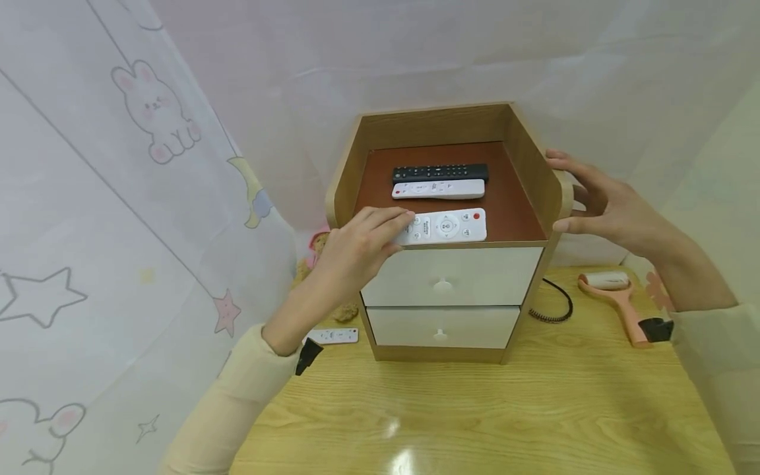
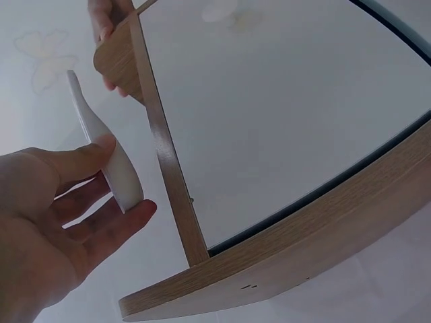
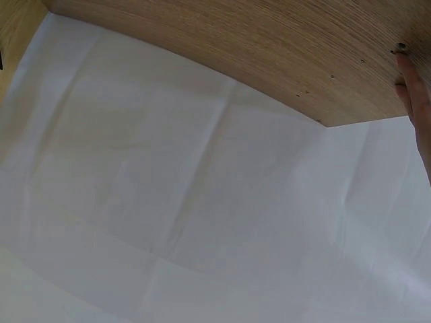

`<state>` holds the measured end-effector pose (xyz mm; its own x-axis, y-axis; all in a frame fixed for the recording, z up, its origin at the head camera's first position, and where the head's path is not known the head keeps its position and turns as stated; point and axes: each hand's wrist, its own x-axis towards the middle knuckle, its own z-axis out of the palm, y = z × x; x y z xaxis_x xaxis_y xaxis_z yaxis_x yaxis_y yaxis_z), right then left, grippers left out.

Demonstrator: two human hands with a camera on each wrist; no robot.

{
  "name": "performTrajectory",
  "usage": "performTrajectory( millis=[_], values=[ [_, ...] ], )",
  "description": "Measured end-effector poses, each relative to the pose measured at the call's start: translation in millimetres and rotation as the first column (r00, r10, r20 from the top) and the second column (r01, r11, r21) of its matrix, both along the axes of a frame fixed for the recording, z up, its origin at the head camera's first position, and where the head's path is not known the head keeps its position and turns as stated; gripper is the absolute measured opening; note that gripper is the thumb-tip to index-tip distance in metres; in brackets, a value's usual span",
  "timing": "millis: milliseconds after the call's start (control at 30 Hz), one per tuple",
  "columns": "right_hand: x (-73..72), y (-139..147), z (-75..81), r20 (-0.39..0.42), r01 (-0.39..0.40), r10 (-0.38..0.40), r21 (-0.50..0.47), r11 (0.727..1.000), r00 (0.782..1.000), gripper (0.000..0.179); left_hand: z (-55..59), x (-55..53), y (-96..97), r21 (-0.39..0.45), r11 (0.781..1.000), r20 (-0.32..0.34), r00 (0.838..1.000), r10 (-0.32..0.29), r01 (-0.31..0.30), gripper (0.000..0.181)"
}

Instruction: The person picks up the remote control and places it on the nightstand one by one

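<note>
A white remote control [image 1: 457, 231] with a red button is pinched between the thumb and fingers of my left hand [image 1: 365, 244]. It hovers at the front edge of the small drawer cabinet's [image 1: 404, 270] open top; the left wrist view shows the remote [image 2: 121, 171] edge-on, apart from the cabinet front. My right hand [image 1: 617, 208] holds the cabinet's right side panel [image 1: 534, 178], its thumb near the front edge and fingers on the outside. On the brown top surface lie a black remote [image 1: 439, 173] and, just in front, another white remote [image 1: 439, 190].
On the wooden table [image 1: 439, 409], a white remote [image 1: 335, 336] lies left of the cabinet beside a partly hidden plush toy [image 1: 346, 312]. To the right are a black coiled cord [image 1: 549, 318] and a pink lint roller [image 1: 623, 307]. Pale curtains stand behind.
</note>
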<state>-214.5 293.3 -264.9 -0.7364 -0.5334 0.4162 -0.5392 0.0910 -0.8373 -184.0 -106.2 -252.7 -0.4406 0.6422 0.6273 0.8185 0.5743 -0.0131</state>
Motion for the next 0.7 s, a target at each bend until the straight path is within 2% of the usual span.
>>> performTrajectory(
  millis=[267, 500, 700],
  values=[
    [-0.9, 0, -0.2, -0.012, -0.03, 0.029, -0.019, 0.999, 0.999, 0.087, 1.7, -17.6, 4.1, -0.009, 0.999, 0.12, 0.992, 0.032, -0.031, 0.044],
    [-0.7, 0, 0.0, -0.008, -0.026, 0.026, -0.02, 0.999, 1.0, 0.088, 1.6, -32.0, 8.6, -0.065, 0.996, 0.171, 0.983, 0.07, -0.059, 0.043],
    [0.4, 0, 0.2, 0.0, -0.03, 0.03, -0.031, 0.999, 1.0, 0.087, 0.7, -40.5, 12.8, -0.073, 0.997, 0.212, 0.976, 0.055, -0.041, 0.037]
  ],
)
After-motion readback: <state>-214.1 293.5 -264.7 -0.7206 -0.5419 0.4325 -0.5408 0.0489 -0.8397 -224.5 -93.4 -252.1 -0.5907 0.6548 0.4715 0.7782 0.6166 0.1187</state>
